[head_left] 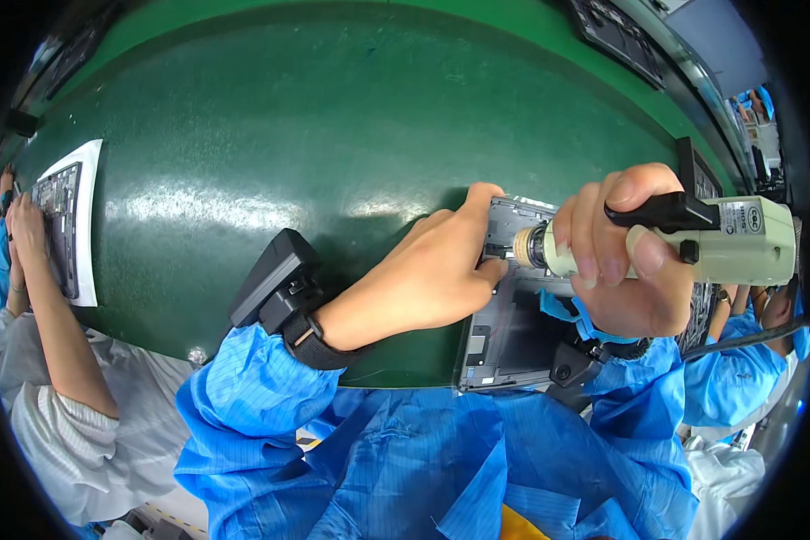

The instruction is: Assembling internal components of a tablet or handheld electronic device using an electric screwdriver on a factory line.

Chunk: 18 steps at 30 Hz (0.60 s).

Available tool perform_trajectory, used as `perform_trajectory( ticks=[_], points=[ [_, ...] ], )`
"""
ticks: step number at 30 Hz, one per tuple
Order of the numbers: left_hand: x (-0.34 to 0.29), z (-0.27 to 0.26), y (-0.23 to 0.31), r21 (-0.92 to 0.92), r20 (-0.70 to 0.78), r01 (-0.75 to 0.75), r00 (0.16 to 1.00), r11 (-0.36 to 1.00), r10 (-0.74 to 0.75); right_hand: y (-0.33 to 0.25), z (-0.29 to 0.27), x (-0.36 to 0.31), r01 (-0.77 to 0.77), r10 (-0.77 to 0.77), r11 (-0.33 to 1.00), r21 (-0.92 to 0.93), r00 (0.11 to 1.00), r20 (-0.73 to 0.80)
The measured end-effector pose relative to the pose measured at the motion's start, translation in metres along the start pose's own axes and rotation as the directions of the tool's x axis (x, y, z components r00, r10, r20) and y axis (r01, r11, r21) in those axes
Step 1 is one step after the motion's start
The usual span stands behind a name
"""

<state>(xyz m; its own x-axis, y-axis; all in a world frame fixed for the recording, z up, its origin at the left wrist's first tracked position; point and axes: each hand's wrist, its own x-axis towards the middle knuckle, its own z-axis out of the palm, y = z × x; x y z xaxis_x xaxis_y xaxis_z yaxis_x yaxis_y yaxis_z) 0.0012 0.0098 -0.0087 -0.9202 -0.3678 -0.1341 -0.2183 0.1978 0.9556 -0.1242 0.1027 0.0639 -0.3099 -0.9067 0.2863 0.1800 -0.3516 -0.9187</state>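
My right hand point(634, 270) is wrapped around a pale green electric screwdriver point(754, 243) with a black lever, held almost level. Its nose points left, over a dark laptop chassis point(526, 328) lying at the table's near edge. My left hand point(445, 270) grips the left side of that chassis, its fingers curled and its thumb close to the screwdriver's nose. The bit's tip and any screw there are too small to make out. My right hand and the tool hide part of the chassis. Black devices are strapped to both my wrists.
A green table point(270, 117) spreads ahead. At left, a co-worker's hands point(29, 225) rest at another laptop chassis point(60, 220) on a white sheet point(88, 216). Another dark panel point(621, 36) lies at the far right. A dark cable point(747, 340) runs behind my right arm, near another person's blue sleeve point(738, 378).
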Motion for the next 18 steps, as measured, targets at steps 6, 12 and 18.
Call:
perform_trajectory(
  ticks=[6, 12, 18],
  points=[
    [0.000, -0.001, 0.005, 0.001, 0.023, -0.004, 1.000, 1.000, 0.004, 0.002, -0.001, -0.002, -0.021, 0.021, 1.000, -0.012, 1.000, 0.009],
    [0.000, 0.003, 0.001, 0.016, -0.027, -0.055, 0.998, 0.998, 0.056, 0.004, -0.001, -0.005, 0.038, -0.034, 0.996, -0.081, 0.998, 0.057],
    [0.001, 0.006, 0.002, 0.005, -0.018, -0.038, 0.999, 0.999, 0.038, 0.002, 0.005, -0.006, -0.013, 0.017, 0.973, -0.232, 1.000, 0.014]
  ],
)
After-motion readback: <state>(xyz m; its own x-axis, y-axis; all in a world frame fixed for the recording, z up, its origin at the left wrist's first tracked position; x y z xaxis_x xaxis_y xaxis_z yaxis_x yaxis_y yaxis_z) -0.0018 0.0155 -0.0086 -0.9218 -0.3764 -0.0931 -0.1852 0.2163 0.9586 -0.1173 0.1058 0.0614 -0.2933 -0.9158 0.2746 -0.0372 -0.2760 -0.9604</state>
